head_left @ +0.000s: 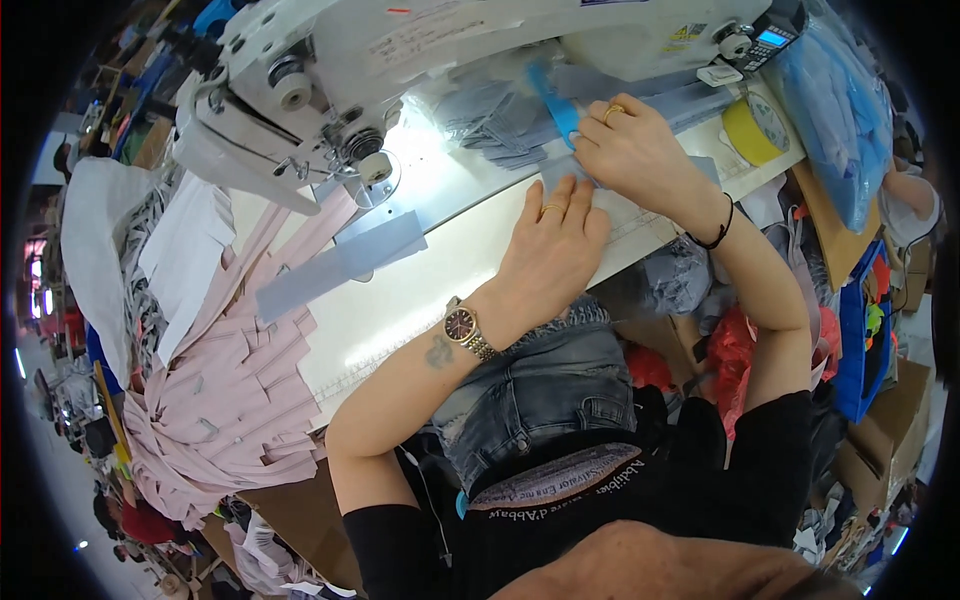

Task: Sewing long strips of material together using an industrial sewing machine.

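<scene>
White sewing machine (pixel 450 55) spans far side of your desk (pixel 350 340), small lit control panel (pixel 771 38) at its right end. Near desk's right end, you have yellow tape roll (pixel 752 135); beyond it, bulging blue plastic bag (pixel 835 110). To your left, pink fabric strips (pixel 220 400) hang over desk edge, white cloth (pixel 185 265) beside them. Lower on your right: red plastic bag (pixel 735 350), blue bin (pixel 858 385), cardboard box (pixel 888 440). Far right, another person's arm (pixel 908 190).

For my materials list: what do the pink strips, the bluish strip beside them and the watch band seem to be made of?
Pink strips: probably fabric, matte and limply draped. Bluish strip: perhaps thin cloth, dull and flat. Watch band: apparently polished metal, shiny links.
</scene>
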### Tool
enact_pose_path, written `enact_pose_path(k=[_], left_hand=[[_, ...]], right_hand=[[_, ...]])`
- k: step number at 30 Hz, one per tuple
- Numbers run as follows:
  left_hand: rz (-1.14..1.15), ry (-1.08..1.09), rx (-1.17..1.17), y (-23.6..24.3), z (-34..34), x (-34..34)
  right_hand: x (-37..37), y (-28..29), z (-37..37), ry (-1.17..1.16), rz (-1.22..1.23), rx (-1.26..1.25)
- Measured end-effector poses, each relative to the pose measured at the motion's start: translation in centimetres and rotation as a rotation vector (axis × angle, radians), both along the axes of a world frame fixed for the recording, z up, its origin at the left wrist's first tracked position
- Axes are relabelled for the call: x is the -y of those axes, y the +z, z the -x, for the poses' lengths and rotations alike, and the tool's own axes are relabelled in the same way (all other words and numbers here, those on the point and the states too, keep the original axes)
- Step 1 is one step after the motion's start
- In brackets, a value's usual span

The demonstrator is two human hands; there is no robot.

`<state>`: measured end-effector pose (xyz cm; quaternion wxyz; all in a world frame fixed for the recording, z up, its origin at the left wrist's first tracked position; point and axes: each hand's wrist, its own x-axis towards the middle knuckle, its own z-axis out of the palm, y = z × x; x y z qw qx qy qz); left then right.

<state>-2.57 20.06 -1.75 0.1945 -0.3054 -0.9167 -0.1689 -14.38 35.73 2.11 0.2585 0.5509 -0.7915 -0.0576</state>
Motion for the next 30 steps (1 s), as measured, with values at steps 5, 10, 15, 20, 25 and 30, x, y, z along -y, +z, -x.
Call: enact_pose_path(k=[5,10,15,20,25,30], left_hand=[[-0.015,0.025,0.025,0.1,0.0,-0.1],[-0.025,0.029,0.045,0.2,0.2,-0.4],[-0.082,0.046,0.047,-0.3,0.8,-0.2],[-0.07,0.045,0.059,-0.2,0.9,-0.3],[-0.042,0.037,0.069,0.2,0.0,0.0],[0.006,-0.018,0.138,1.0,-2.1,0.8]], right_hand=[[-0.3,0.6,0.1,0.096,0.023,-0.06],[-0.6,2.8,1.2,0.062,0.114,-0.135],[-0.3,2.0,0.0,0.114,0.129,0.003],[-1.7,0.2,-0.9,0.074,0.088,0.062],[-2.2,-0.6,-1.2,0.04,0.162,0.114],[-2.6,0.3,-4.1,0.014,0.28,0.205]])
